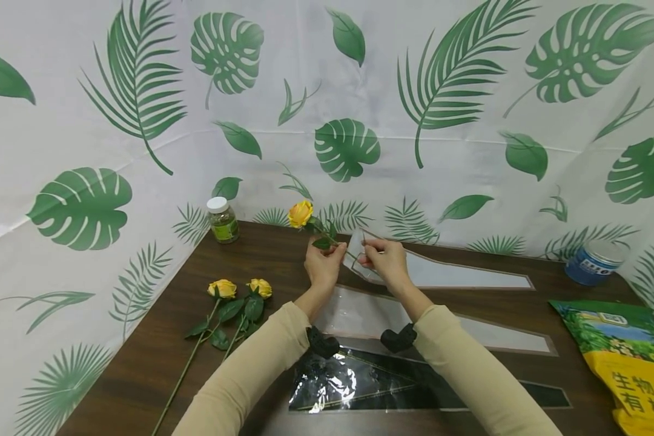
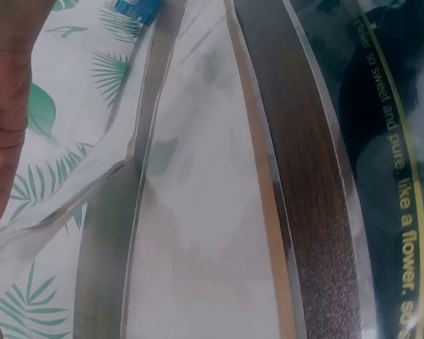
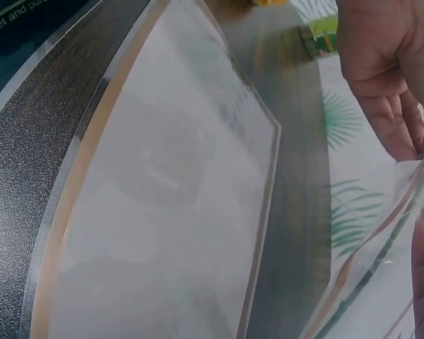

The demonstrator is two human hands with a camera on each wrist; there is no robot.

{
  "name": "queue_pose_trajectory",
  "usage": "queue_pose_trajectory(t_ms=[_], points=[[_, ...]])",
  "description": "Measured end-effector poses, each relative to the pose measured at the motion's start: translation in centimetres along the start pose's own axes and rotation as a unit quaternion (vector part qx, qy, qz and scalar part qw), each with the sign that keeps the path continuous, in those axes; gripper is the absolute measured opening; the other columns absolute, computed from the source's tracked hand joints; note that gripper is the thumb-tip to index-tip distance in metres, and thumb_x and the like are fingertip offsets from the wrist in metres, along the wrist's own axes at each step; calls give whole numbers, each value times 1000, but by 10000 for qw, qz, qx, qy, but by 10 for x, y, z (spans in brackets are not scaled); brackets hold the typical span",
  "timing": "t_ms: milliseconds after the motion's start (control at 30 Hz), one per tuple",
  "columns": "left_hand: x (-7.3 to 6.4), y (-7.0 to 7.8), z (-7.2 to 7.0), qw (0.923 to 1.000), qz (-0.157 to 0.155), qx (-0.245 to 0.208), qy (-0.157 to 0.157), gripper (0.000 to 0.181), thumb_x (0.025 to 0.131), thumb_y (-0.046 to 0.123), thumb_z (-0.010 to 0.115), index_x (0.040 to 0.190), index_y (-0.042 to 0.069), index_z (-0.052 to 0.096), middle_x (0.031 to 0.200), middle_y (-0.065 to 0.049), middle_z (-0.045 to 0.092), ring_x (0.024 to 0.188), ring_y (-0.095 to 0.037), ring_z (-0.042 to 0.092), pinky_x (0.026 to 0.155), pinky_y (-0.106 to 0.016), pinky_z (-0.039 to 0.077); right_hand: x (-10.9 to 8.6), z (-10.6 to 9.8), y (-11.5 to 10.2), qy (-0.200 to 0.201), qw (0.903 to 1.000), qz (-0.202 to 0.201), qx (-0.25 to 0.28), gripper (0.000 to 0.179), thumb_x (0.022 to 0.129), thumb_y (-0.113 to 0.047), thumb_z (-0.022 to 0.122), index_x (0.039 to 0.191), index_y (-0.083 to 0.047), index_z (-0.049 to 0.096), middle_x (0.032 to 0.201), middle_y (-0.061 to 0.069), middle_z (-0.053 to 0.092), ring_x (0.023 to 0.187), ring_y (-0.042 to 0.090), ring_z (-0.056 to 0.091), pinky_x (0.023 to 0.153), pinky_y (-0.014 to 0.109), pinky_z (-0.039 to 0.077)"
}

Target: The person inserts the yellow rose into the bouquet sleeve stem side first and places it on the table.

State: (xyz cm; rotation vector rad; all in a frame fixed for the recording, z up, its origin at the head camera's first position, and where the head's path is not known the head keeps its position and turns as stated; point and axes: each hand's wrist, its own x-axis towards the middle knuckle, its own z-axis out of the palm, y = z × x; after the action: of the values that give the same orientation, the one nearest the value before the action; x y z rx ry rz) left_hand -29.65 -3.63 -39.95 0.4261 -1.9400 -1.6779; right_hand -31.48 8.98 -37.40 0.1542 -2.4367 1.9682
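My left hand (image 1: pixel 323 266) pinches the stem of a yellow rose (image 1: pixel 301 214), whose bloom tilts up to the left. Close by on the right, my right hand (image 1: pixel 389 263) grips the mouth edge of a white flower sleeve (image 1: pixel 463 275), its narrow end lying toward the right. In the right wrist view the green stem (image 3: pixel 374 272) runs along the sleeve's clear film. My left hand (image 3: pixel 385 78) shows at the top there, and only the tips of the right hand show at the edge. In the left wrist view my right hand (image 2: pixel 3 120) is partly visible.
Another white sleeve (image 1: pixel 509 340) and a black printed sleeve (image 1: pixel 360 381) lie nearer. Two yellow roses (image 1: pixel 221 289) rest at left. A lidded jar (image 1: pixel 223 221) stands back left. At right are a blue can (image 1: pixel 594 262) and a green-yellow bag (image 1: pixel 627 357).
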Motion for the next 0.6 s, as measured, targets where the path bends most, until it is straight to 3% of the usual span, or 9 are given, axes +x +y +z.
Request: queue_pose_trajectory(t_ms=[100, 233, 400, 500, 600], points=[[1, 1, 0, 9994, 42, -342, -69, 25, 81, 20, 74, 98, 6, 63, 75, -9, 71, 67, -11, 65, 69, -27, 53, 1, 0, 0, 62, 9999, 17, 80, 28, 91, 1, 51, 114, 12, 61, 106, 31, 62, 54, 0, 61, 58, 17, 53], [2, 4, 1, 9945, -68, -1037, -132, 22, 86, 18, 70, 94, -3, 65, 77, -19, 70, 61, -13, 66, 59, -23, 55, 2, 1, -1, 121, 9998, 27, 156, 28, 90, 2, 51, 114, 13, 60, 109, 29, 63, 54, 0, 62, 58, 17, 53], [2, 6, 1, 9883, -37, -1517, -172, 22, 85, 13, 70, 93, -5, 61, 78, -23, 69, 61, -13, 66, 59, -24, 55, 1, 1, -3, 68, 9998, 79, 176, 28, 91, 1, 51, 115, 13, 60, 111, 28, 62, 56, 1, 63, 59, 18, 54], [1, 7, 1, 9902, -63, -1371, -259, 20, 85, 12, 70, 95, -2, 59, 78, -19, 70, 61, -7, 65, 58, -20, 54, 0, 1, -4, 30, 9998, 102, 172, 28, 92, 1, 51, 116, 12, 59, 110, 28, 62, 56, 1, 63, 60, 18, 54], [-1, 8, 1, 9967, -102, -746, -308, 18, 84, 16, 70, 94, 2, 63, 77, -14, 72, 63, -7, 65, 61, -20, 52, -1, 2, -6, -13, 9999, 97, 133, 28, 92, 0, 51, 117, 12, 59, 111, 28, 62, 57, 2, 63, 60, 19, 54]])
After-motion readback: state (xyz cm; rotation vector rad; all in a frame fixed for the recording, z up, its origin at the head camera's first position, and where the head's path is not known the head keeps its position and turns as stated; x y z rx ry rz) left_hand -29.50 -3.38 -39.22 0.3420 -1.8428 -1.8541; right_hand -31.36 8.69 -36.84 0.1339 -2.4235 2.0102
